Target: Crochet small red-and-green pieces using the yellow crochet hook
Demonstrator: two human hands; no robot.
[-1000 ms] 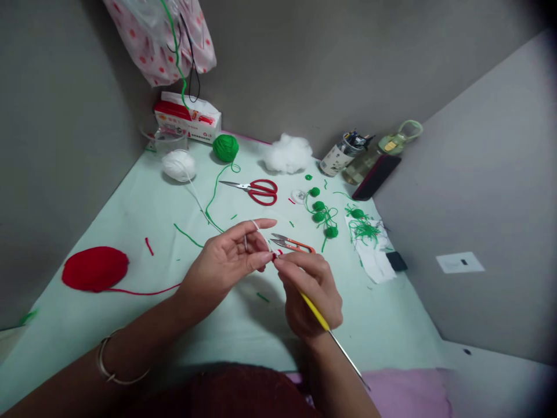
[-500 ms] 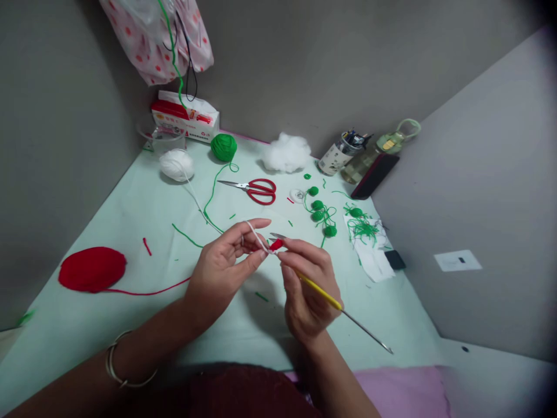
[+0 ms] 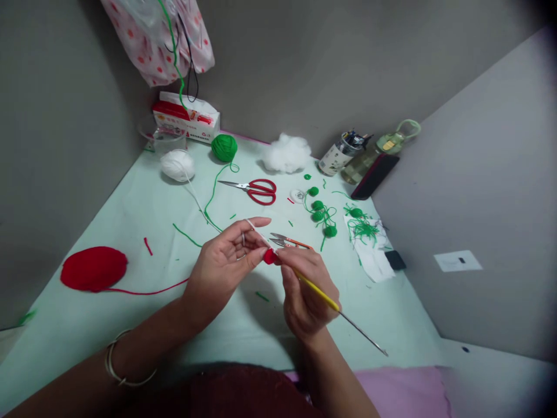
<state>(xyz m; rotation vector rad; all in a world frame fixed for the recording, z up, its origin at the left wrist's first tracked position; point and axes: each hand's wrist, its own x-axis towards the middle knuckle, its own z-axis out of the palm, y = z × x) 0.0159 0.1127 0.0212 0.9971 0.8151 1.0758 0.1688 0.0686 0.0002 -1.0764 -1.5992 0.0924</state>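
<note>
My left hand (image 3: 226, 264) pinches a small red crocheted piece (image 3: 270, 256) between thumb and fingers, with white yarn (image 3: 256, 230) looped over the forefinger. That strand runs back to a white yarn ball (image 3: 177, 164). My right hand (image 3: 307, 287) grips a yellow-handled crochet hook (image 3: 324, 298), whose metal end points down to the right and whose tip meets the red piece. Both hands hover above the pale green table (image 3: 243, 325). Orange thread snips (image 3: 290, 241) lie just beyond my fingers.
A red yarn mass (image 3: 93, 268) lies at the left, trailing a strand. Further back are red scissors (image 3: 256, 190), a green yarn ball (image 3: 224, 147), white stuffing (image 3: 287, 153), small green crocheted balls (image 3: 321, 210), green scraps on paper (image 3: 368, 241), a pen cup (image 3: 340, 155), a bottle and a phone.
The red piece has come into clear view between my fingers. My right hand has turned the hook, so its metal end swung from pointing down to out toward the right.
</note>
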